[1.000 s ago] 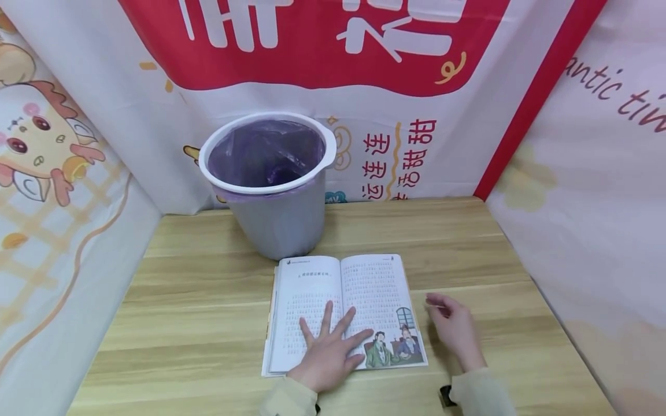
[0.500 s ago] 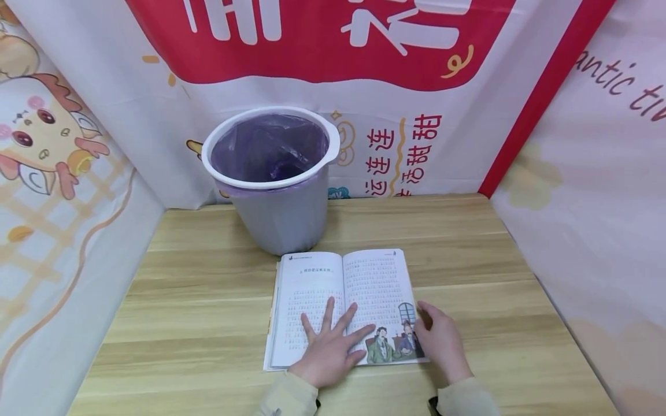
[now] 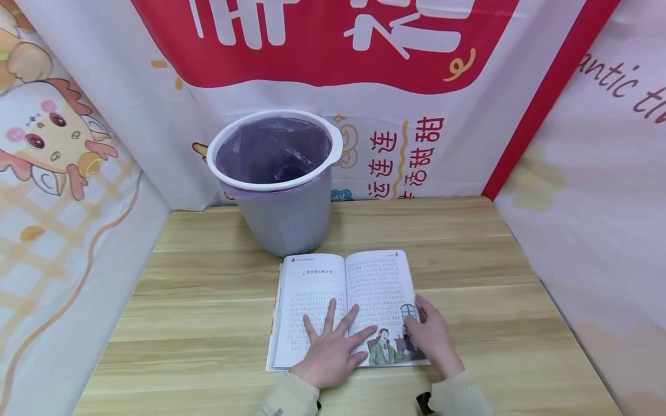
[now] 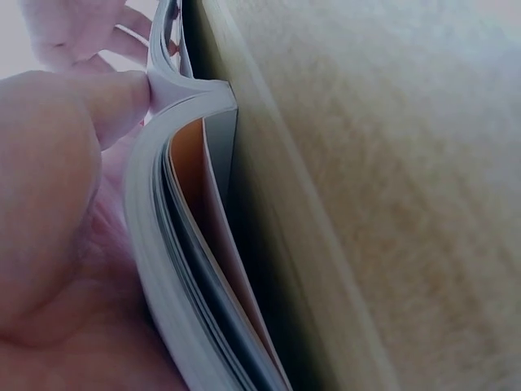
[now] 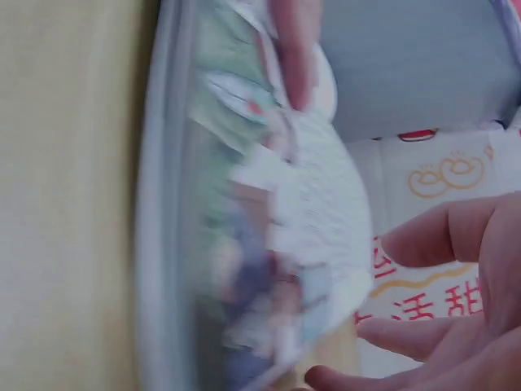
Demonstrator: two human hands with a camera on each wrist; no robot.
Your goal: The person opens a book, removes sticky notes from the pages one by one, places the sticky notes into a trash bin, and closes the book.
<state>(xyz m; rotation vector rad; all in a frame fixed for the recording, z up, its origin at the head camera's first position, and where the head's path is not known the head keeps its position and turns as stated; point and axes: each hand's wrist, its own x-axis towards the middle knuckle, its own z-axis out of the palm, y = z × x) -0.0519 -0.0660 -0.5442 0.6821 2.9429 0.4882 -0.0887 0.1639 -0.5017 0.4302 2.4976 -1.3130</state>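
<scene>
An open book (image 3: 374, 283) with printed text and a coloured picture of people lies on the wooden table. My left hand (image 3: 330, 352) rests on it with fingers spread, across the lower left page and the centre fold. In the left wrist view, that hand's thumb (image 4: 118, 102) lies on the book's lower edge (image 4: 151, 195). At the right edge of the book is my right hand (image 3: 432, 338), its thumb over the picture and its fingers by the page's outer side. In the right wrist view, the right thumb (image 5: 440, 236) and fingers stand apart near the page edge (image 5: 354, 220).
Behind the book stands a grey bin (image 3: 286, 222) with a white rim and a purple liner, close to the book's top edge. Printed cloth walls (image 3: 291, 98) enclose the wooden table (image 3: 208, 312) at the back and sides. A dark band (image 3: 424, 403) shows at the right sleeve.
My right hand has come left from the bare table to the book's right edge, its thumb now over the page. The left hand stays spread on the book. The head view has shifted slightly.
</scene>
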